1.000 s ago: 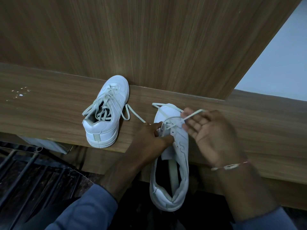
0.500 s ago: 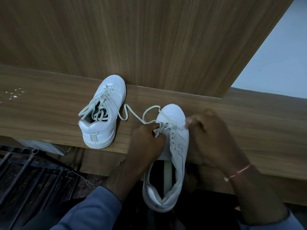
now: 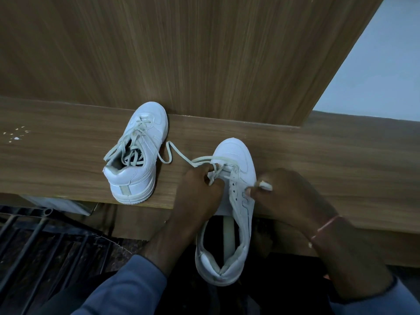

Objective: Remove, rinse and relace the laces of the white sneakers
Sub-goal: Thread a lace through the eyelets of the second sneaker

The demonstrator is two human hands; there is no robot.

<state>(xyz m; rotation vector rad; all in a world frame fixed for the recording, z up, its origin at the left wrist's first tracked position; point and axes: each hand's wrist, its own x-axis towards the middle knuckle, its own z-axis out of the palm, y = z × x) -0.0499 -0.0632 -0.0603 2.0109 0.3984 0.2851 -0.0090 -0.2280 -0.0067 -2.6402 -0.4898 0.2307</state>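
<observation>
Two white sneakers rest on a wooden ledge. The left sneaker stands fully on it, its laces loosely threaded. The right sneaker has its toe on the ledge and its heel hanging over the edge toward me. Its lace crosses the lowest eyelets and trails left in a loop over the wood. My left hand grips the lace strands beside the tongue. My right hand pinches the other lace end against the sneaker's right side, near the eyelets.
A tall wooden panel rises right behind the ledge, with a pale wall at the right. Black metal bars lie below the ledge at the left. A few white specks dot the wood at the far left.
My right hand, which held the lace up with fingers spread, has dropped to the sneaker's right side and pinches the lace end. The lace loop now lies flatter. The view shifted slightly.
</observation>
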